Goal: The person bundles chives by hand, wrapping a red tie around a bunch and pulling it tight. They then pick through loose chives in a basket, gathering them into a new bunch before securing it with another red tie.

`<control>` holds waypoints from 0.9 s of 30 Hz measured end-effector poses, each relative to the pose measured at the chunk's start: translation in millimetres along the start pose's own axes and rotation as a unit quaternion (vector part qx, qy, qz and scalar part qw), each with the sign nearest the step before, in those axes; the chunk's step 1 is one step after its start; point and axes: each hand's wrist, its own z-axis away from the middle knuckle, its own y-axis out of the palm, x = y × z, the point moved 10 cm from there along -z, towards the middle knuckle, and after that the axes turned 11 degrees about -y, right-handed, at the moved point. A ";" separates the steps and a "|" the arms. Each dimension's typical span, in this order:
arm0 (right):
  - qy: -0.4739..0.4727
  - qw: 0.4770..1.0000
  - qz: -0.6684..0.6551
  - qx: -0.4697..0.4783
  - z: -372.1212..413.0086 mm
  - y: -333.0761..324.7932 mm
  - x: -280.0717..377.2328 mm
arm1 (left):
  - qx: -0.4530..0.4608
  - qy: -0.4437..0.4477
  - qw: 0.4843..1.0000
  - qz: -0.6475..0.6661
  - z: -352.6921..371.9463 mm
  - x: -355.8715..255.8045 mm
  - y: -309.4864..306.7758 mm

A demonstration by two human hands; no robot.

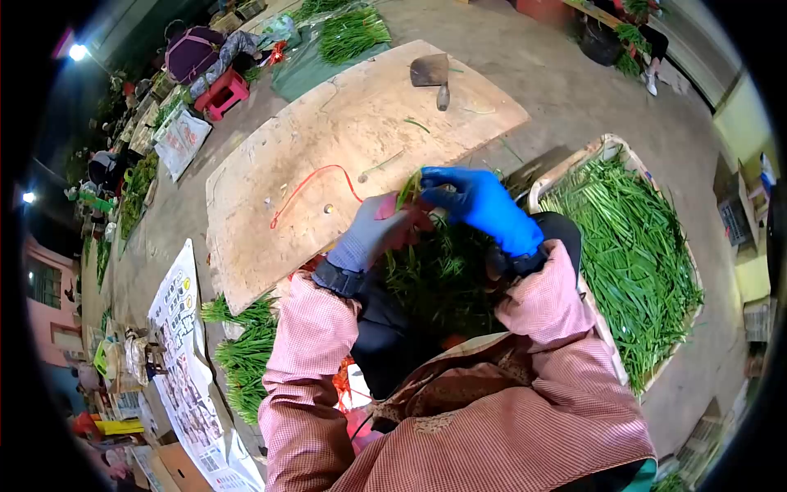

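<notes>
My left hand (pixel 373 232), in a grey and pink glove, is closed round a few green stalks (pixel 407 190) near the board's front edge. My right hand (pixel 485 207), in a blue glove, has its fingers curled on the same stalks, close to the left fingertips. The wooden board (pixel 270 172) lies in front of my hands. A red string (pixel 310 175) is stretched across it on the left. Towards its far right lies a cleaver (pixel 429 70). More leafy greens (pixel 438 275) show dimly below my hands, between my knees.
A crate of cut greens (pixel 623 246) stands at my right. Bundled greens (pixel 246 361) and a printed white sack (pixel 193 361) are at my left. Beyond the board, greens (pixel 354 36) lie on a green sheet (pixel 307 70), near a person by a red stool (pixel 222 92).
</notes>
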 end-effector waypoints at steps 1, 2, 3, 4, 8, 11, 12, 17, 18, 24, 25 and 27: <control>0.002 1.000 -0.004 -0.003 -1.9 7.6 -2.1 | 0.030 0.010 0.999 -0.009 -2.0 4.1 8.7; -0.025 0.999 -0.030 -0.002 -5.2 16.5 -1.9 | 0.059 0.021 0.998 -0.017 -2.7 6.7 16.1; -0.052 0.997 -0.057 0.000 -7.4 22.7 -2.3 | 0.058 0.018 0.998 -0.019 -0.8 5.9 17.1; -0.065 0.998 -0.020 0.014 -8.8 24.1 -4.5 | 0.062 0.005 0.998 0.006 1.7 5.9 17.7; -0.034 0.985 -0.167 -0.035 -3.0 26.2 -10.7 | 0.079 0.009 0.990 0.120 13.5 1.9 24.4; -0.002 0.975 -0.217 -0.047 1.4 26.2 -6.2 | 0.128 0.008 0.988 0.090 10.6 8.2 26.5; 0.038 0.979 -0.196 -0.042 4.4 25.9 -8.9 | 0.123 0.008 0.988 0.095 9.5 9.0 24.3; 0.101 0.984 -0.146 0.027 4.2 35.0 6.4 | 0.148 -0.056 0.987 0.011 8.9 23.2 38.6; 0.112 0.983 -0.138 0.049 1.6 38.4 7.9 | 0.161 -0.033 0.986 0.040 5.2 26.3 39.8; -0.022 0.989 -0.086 -0.114 -44.8 -40.5 33.4 | -0.192 0.181 0.926 -0.271 -5.4 2.1 -101.1; -0.057 0.989 -0.017 -0.135 -59.9 -55.4 48.3 | -0.283 0.235 0.892 -0.263 -8.5 10.3 -139.5; -0.141 0.978 -0.011 -0.152 -93.6 -55.5 99.8 | -0.451 0.121 0.764 -0.445 -11.3 38.9 -205.2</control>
